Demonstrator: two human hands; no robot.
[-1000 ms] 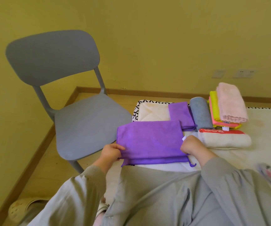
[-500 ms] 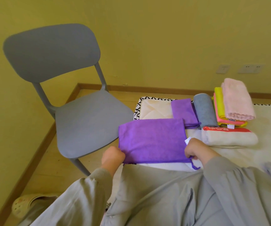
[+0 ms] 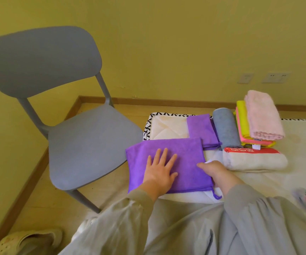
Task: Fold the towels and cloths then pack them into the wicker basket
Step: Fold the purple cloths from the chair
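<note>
Folding stage, seen from my head. My left hand (image 3: 159, 173) lies palm down on the large purple microfibre cloth (image 3: 166, 162). Its fingers (image 3: 164, 157) are straight, spread apart and pressed flat on the fabric, gripping nothing. My right hand (image 3: 215, 172) sits at the right edge of the same cloth, its thumb resting on top of the fabric. Its other fingers are hidden behind the hand, so I cannot tell whether they pinch the edge.

The large purple cloth lies flat as a folded rectangle on the near left corner of the cream quilted mat (image 3: 166, 126), which has a black-and-white patterned border. A purple hanging loop trails off its near right corner.

Beyond it, the small folded purple cloth (image 3: 201, 127) lies beside the grey rolled towel (image 3: 225, 127), the two side by side. To their right stands a stack: the fluffy pink towel (image 3: 262, 116) on top, with the yellow cloth (image 3: 241, 115) and the coral cloth (image 3: 240, 134) under it. Just in front of the stack lies the cream folded towel with a red printed band (image 3: 253, 161), close to my right hand.

The grey plastic chair (image 3: 85, 140) stands on the wooden floor to the left of the mat, its seat near the large purple cloth. A pale perforated slipper (image 3: 28, 242) lies at the lower left. My grey sleeves fill the foreground.
</note>
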